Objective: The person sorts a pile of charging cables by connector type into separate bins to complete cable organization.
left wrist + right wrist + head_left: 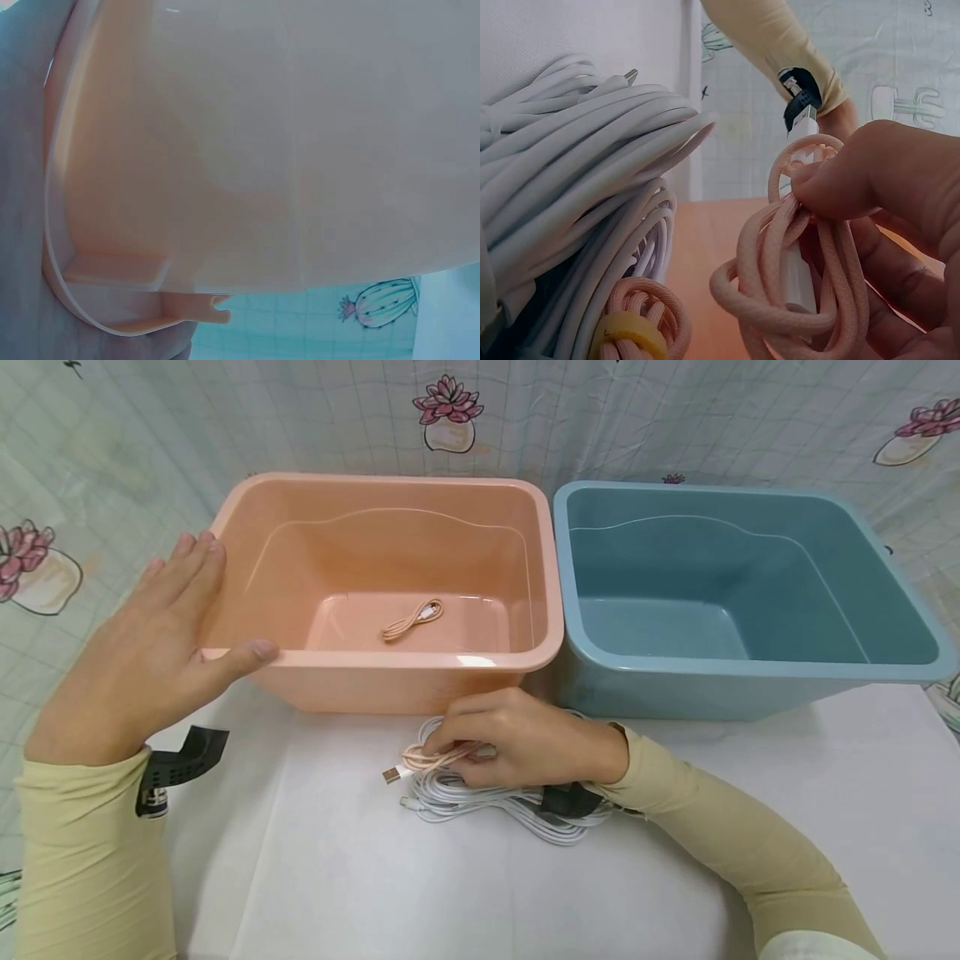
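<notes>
My right hand (517, 739) pinches a coiled peach USB cable (423, 758) between thumb and fingers, its metal plug (392, 774) sticking out to the left. The same coil fills the middle of the right wrist view, with the thumb (855, 176) pressed over it. Beneath and beside that hand lie bundled white cables (480, 802) on the white cloth. My left hand (153, 643) rests on the left rim of the peach bin (420, 662), fingers straight and thumb along the front edge. Inside this bin lies another coiled peach cable (411, 620).
A blue bin (750, 668) stands right of the peach one, their rims side by side. Behind both hangs a patterned curtain (525, 418). In the right wrist view, another peach coil with a yellow tie (630, 334) sits under the white bundle.
</notes>
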`<action>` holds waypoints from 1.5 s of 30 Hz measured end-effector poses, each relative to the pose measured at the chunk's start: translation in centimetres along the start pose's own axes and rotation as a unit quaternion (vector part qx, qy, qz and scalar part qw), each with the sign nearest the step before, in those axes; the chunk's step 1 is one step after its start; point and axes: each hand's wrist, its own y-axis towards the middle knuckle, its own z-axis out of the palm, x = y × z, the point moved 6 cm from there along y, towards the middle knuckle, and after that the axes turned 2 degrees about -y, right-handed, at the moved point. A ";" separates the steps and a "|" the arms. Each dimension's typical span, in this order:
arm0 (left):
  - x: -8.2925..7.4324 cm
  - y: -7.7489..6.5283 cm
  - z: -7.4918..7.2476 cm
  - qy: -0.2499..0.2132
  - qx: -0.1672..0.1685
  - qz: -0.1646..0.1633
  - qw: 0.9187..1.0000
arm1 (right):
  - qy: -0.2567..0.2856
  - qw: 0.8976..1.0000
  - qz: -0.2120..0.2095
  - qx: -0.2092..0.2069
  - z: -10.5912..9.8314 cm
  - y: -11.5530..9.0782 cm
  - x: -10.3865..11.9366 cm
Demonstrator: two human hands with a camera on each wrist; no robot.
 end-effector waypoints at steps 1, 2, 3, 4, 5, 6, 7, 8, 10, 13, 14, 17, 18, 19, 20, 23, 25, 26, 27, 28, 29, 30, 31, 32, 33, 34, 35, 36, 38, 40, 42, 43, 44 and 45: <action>0.0 -0.1 0.0 0.000 0.000 -0.001 1.000 | 0.001 1.000 0.000 0.000 0.0 0.0 0.0; 0.0 -0.1 0.0 0.000 -0.001 -0.001 1.000 | 0.002 1.000 -0.001 0.000 -0.1 0.0 0.1; 0.0 -0.2 0.0 0.001 -0.001 -0.002 1.000 | 0.003 1.000 -0.003 -0.001 -0.2 0.1 0.1; 0.0 -0.2 -0.1 0.001 -0.001 -0.002 1.000 | 0.005 1.000 -0.005 -0.002 -0.2 0.1 0.1; 0.1 -0.2 -0.1 0.001 -0.001 -0.003 1.000 | 0.006 1.000 -0.007 -0.002 -0.2 0.1 0.1; 0.1 -0.3 -0.1 0.000 -0.001 -0.004 1.000 | 0.007 1.000 -0.009 -0.004 -0.3 0.1 0.1; 0.1 -0.3 -0.1 0.000 -0.001 -0.004 1.000 | 0.009 1.000 -0.011 -0.005 -0.3 0.1 0.1; 0.1 -0.3 -0.1 0.000 -0.001 -0.004 1.000 | 0.011 1.000 -0.013 -0.007 -0.3 0.1 0.1; 0.1 -0.4 -0.1 -0.001 0.000 -0.005 1.000 | 0.014 1.000 -0.018 -0.011 -0.3 0.1 0.0; 0.0 -0.3 -0.1 -0.001 0.003 -0.004 1.000 | 0.018 1.000 -0.019 -0.015 -0.4 0.0 0.1; 0.0 -0.2 0.0 0.001 0.005 -0.003 1.000 | 0.019 1.000 -0.018 -0.017 -0.4 0.0 0.2; -0.3 0.2 0.1 0.000 0.009 0.004 1.000 | 0.020 0.999 -0.017 -0.025 -0.8 -0.1 0.5; -0.5 0.3 0.1 -0.001 0.010 0.006 1.000 | 0.020 0.999 -0.018 -0.028 -1.0 -0.1 0.7; -0.5 0.3 0.1 0.000 0.012 0.006 1.000 | 0.020 0.999 -0.021 -0.032 -1.1 0.0 0.9; -0.6 0.3 0.1 0.002 0.014 0.005 1.000 | 0.021 0.999 -0.026 -0.035 -1.3 0.1 1.0; -0.5 0.1 0.0 0.006 0.016 0.001 1.000 | 0.027 0.998 -0.040 -0.044 -1.8 0.5 1.6; -0.4 -0.1 -0.1 0.009 0.018 -0.002 1.000 | 0.032 0.997 -0.046 -0.047 -2.2 0.8 1.9; -0.4 -0.2 -0.2 0.010 0.017 -0.002 1.000 | 0.033 0.997 -0.047 -0.048 -2.3 0.9 2.0; -0.4 -0.3 -0.2 0.009 0.015 -0.002 1.000 | 0.034 0.997 -0.047 -0.049 -2.5 1.0 2.2; -0.3 -0.3 -0.2 0.008 0.015 -0.003 1.000 | 0.032 0.997 -0.046 -0.049 -2.6 1.1 2.3; -0.3 -0.4 -0.3 0.008 0.014 -0.003 1.000 | 0.032 0.997 -0.045 -0.049 -2.7 1.2 2.4; -0.3 -0.5 -0.3 0.007 0.013 -0.003 1.000 | 0.031 0.997 -0.044 -0.049 -2.8 1.3 2.5; -0.3 -0.4 -0.3 0.006 0.013 -0.002 1.000 | 0.029 0.997 -0.042 -0.049 -2.9 1.4 2.6; -0.3 -0.4 -0.2 0.006 0.013 -0.001 1.000 | 0.030 0.997 -0.042 -0.049 -3.0 1.4 2.7; -0.3 -0.4 -0.2 0.005 0.014 -0.001 1.000 | 0.030 0.997 -0.043 -0.050 -3.1 1.5 2.8; -0.3 -0.4 -0.2 0.005 0.014 0.000 1.000 | 0.031 0.997 -0.044 -0.051 -3.3 1.6 2.9; -0.3 -0.4 -0.2 0.005 0.014 0.001 1.000 | 0.034 0.997 -0.047 -0.051 -3.4 1.7 3.0; -0.3 -0.4 -0.2 0.005 0.013 0.001 1.000 | 0.035 0.997 -0.050 -0.051 -3.6 1.8 3.2; -0.3 -0.5 -0.3 0.006 0.013 0.002 1.000 | 0.037 0.996 -0.057 -0.053 -4.0 2.0 3.6; -0.3 -0.5 -0.3 0.007 0.012 0.002 1.000 | 0.043 0.995 -0.064 -0.057 -4.4 2.3 3.9; -0.4 -0.5 -0.4 0.008 0.011 0.002 1.000 | 0.049 0.994 -0.069 -0.062 -4.9 2.6 4.3; -0.4 -0.5 -0.4 0.009 0.011 0.002 1.000 | 0.055 0.994 -0.070 -0.066 -5.1 2.7 4.4; -0.4 -0.5 -0.4 0.009 0.009 0.003 1.000 | 0.065 0.993 -0.072 -0.069 -5.4 2.9 4.5; -0.4 -0.5 -0.4 0.009 0.008 0.003 1.000 | 0.074 0.992 -0.072 -0.073 -5.6 3.0 4.6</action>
